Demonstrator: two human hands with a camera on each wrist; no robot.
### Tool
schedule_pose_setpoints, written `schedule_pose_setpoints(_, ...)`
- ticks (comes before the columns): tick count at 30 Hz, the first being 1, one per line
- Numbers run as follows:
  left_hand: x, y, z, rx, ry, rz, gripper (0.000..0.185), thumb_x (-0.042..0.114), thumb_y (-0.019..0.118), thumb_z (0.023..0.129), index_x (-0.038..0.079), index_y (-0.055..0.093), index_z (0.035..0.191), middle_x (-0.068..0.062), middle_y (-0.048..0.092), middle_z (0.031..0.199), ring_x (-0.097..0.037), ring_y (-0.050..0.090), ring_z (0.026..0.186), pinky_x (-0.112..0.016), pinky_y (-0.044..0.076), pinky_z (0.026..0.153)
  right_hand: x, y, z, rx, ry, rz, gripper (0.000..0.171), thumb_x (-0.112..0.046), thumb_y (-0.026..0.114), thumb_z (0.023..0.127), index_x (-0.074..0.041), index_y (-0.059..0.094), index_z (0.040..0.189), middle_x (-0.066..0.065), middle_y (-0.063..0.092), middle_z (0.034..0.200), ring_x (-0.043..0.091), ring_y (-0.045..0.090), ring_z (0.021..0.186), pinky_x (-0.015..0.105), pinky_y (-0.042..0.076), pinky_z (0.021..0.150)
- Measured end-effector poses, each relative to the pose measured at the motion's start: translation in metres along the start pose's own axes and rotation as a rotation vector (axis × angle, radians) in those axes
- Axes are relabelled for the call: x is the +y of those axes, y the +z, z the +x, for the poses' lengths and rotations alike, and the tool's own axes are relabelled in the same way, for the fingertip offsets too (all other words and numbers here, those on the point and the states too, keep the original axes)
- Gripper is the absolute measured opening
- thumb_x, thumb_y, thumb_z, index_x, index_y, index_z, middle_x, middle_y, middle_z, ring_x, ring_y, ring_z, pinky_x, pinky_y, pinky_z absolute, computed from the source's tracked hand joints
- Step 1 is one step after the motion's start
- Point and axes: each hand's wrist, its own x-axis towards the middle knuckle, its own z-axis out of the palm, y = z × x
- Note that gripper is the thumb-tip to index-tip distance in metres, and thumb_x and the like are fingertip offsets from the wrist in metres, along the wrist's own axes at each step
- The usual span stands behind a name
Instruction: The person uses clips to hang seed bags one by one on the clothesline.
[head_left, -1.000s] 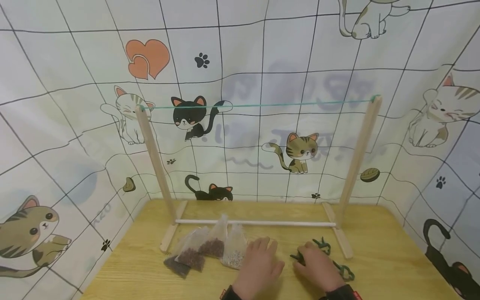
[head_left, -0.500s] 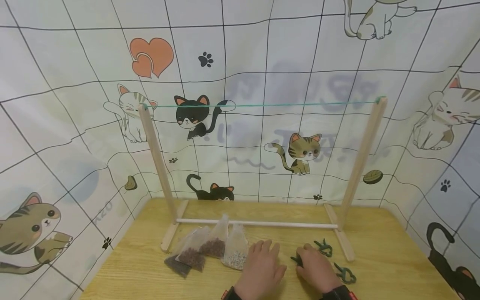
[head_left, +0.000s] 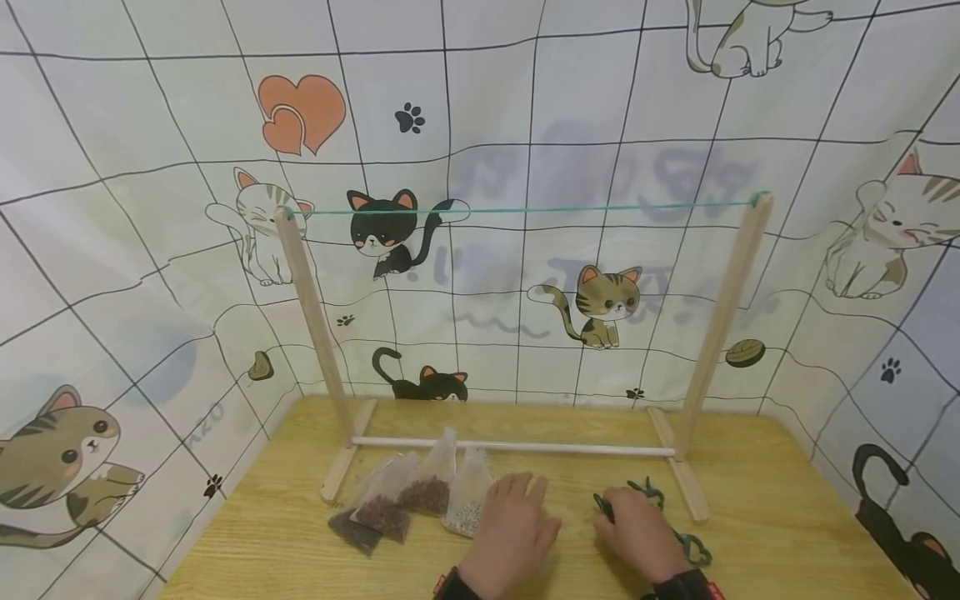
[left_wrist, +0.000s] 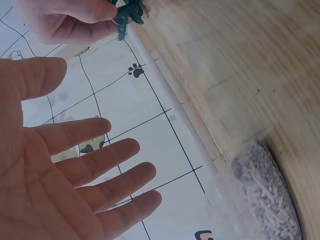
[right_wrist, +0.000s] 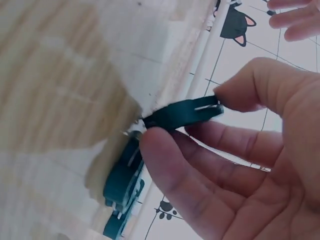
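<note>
the right hand (right_wrist: 250, 150) pinches a dark green clip (right_wrist: 182, 112) between thumb and forefinger, the other fingers loosely bent beneath it – in the head view this clip (head_left: 604, 505) sits at the hand's (head_left: 637, 533) eleven o'clock, low over the wooden table (head_left: 765, 517). two more green clips (head_left: 648, 492) lie at its one o'clock and another (head_left: 693, 546) at its three o'clock, partly hidden. the left hand (left_wrist: 65, 165) holds nothing, fingers straight and spread apart; in the head view it (head_left: 513, 529) hovers palm down with the sachets (head_left: 420, 500) of dark and pale granules just beside it at nine to ten o'clock. beyond, at twelve o'clock, stands a wooden rack (head_left: 315, 325) with a green string (head_left: 525, 209) stretched across its top.
</note>
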Motion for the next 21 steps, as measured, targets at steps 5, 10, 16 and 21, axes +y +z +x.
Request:
schedule_pose_setpoints(5,-0.003,-0.003,0.000,0.000,-0.011,-0.023,0.048,0.040,0.059,0.095,0.008,0.057,0.130,-0.009,0.061,0.123,-0.026,0.056,0.114,-0.043,0.045,0.097,0.001,-0.009,0.001,0.002,0.048,0.033,0.023,-0.004,0.063,0.076,-0.011,0.046,0.062,-0.002,0.040,0.059,0.013,0.038,0.053,0.026,0.029,0.048)
schedule_pose_setpoints(10,-0.007,-0.007,0.000,-0.014,-0.021,-0.066,0.048,0.037,0.059,0.096,0.006,0.056,0.132,-0.011,0.061,0.124,-0.027,0.057,0.115,-0.045,0.047,0.096,0.006,-0.011,0.003,-0.020,0.080,0.065,0.027,-0.001,0.065,0.078,-0.009,0.045,0.062,-0.003,0.037,0.059,0.012,0.038,0.052,0.023,0.027,0.048)
schedule_pose_setpoints(16,-0.011,-0.014,0.004,-0.022,-0.065,-0.240,0.045,0.032,0.057,0.097,0.004,0.056,0.132,-0.013,0.061,0.123,-0.028,0.058,0.114,-0.045,0.048,0.094,0.000,-0.018,0.004,0.018,0.045,0.281,0.005,-0.005,0.069,0.083,-0.008,0.067,0.087,-0.002,0.065,0.079,0.008,0.057,0.069,0.024,0.047,0.060)
schedule_pose_setpoints(21,-0.010,-0.019,0.006,-0.003,-0.086,-0.429,0.040,0.035,0.056,0.098,0.008,0.060,0.128,-0.005,0.064,0.113,-0.019,0.062,0.100,-0.030,0.053,0.077,-0.014,-0.028,-0.001,-0.027,-0.045,0.682,0.021,-0.008,0.066,0.091,0.003,0.066,0.108,0.013,0.069,0.100,0.012,0.068,0.081,0.026,0.057,0.069)
